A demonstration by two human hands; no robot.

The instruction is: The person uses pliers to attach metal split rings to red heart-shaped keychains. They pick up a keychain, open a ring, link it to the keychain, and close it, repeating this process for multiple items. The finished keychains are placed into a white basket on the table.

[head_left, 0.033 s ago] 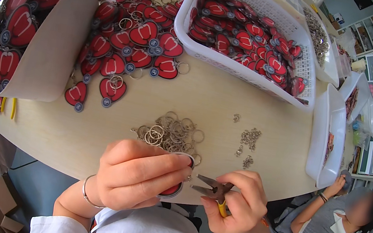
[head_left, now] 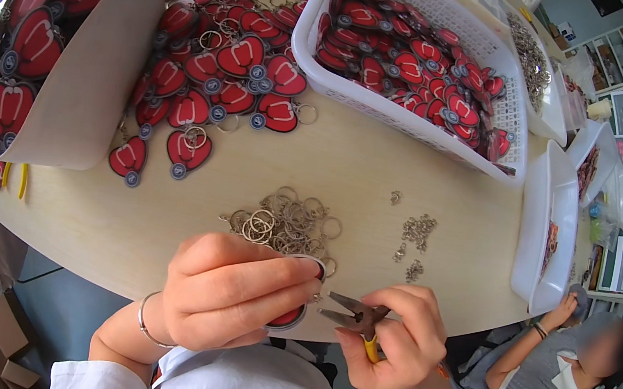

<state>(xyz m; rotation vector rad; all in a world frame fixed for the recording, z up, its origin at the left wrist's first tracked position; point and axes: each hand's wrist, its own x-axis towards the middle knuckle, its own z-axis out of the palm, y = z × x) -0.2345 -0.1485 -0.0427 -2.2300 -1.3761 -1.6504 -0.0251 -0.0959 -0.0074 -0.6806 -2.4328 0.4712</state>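
Your left hand [head_left: 227, 296] pinches a red heart-shaped rubber keychain charm [head_left: 288, 317]; your right hand [head_left: 398, 343] grips small yellow-handled metal pliers [head_left: 353, 315], tips at the charm's edge. At twelve o'clock lies a pile of silver split rings [head_left: 285, 225]; at one o'clock, a white plastic basket [head_left: 416, 121] of charms.

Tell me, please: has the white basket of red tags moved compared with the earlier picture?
No. The white basket sits at the same place against the table edge and beside the loose key rings, exactly as in the earlier picture.
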